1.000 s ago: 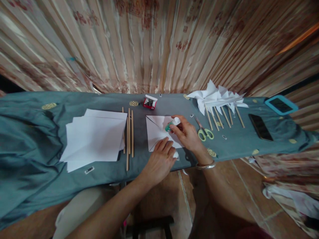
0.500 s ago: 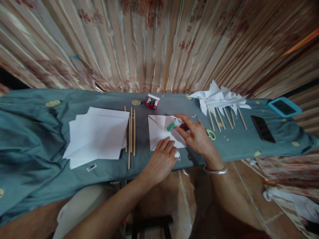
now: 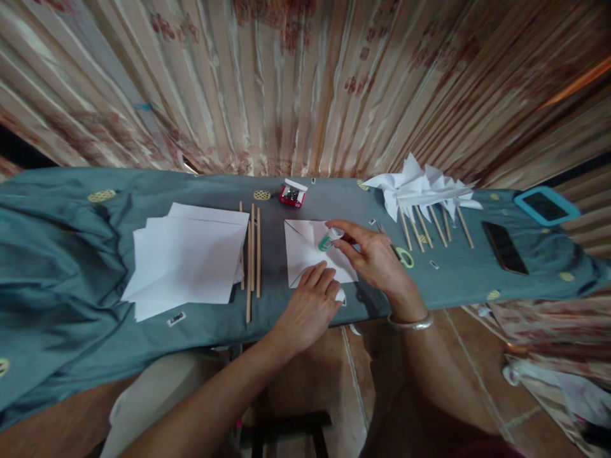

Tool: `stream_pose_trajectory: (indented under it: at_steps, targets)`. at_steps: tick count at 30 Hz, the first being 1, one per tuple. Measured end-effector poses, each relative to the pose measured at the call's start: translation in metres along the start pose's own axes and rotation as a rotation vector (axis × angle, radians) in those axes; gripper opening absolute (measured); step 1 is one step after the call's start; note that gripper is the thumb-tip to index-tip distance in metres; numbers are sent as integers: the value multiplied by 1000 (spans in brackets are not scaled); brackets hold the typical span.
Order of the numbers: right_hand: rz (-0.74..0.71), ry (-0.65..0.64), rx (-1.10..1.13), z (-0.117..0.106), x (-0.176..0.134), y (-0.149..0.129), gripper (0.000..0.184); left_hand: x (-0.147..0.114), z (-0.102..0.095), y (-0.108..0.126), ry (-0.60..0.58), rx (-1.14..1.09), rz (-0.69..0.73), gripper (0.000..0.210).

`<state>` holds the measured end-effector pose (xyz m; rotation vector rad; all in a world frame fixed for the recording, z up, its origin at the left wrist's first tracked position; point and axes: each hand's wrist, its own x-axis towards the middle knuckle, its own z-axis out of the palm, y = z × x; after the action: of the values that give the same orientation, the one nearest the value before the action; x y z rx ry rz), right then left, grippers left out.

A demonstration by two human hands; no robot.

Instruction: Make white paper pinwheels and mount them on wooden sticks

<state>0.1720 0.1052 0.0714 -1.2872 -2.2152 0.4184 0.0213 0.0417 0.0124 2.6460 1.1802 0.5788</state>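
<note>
A square of white paper (image 3: 298,254) with cut slits running in from its corners lies on the cloth. My left hand (image 3: 312,302) rests flat on its near edge, fingers stretched out and holding nothing. Between the thumb and fingers of my right hand (image 3: 375,257) is a green and white glue stick (image 3: 328,240), tilted, its lower end at the middle of the paper. A small white piece, perhaps the cap (image 3: 340,296), shows beside my left fingertips. Partly behind my right hand are scissors with green handles (image 3: 405,257).
White sheets (image 3: 191,254) are stacked at left, beside several wooden sticks (image 3: 258,254). A red box of small dark pins (image 3: 292,193) stands behind the paper. Paper pinwheels (image 3: 420,187) on sticks lie right, then a phone (image 3: 505,247) and a blue-framed device (image 3: 547,205).
My right hand has shifted slightly left, and the glue stick in it stands a little more upright over the paper. My left hand stays in place.
</note>
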Motion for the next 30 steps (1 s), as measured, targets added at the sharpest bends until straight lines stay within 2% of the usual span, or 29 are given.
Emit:
stream_pose_trajectory:
  at_steps: [30]
  targets:
    - [76,53,-161,6,2,-6,28,-2,2,-2,-19,-49,-9,21]
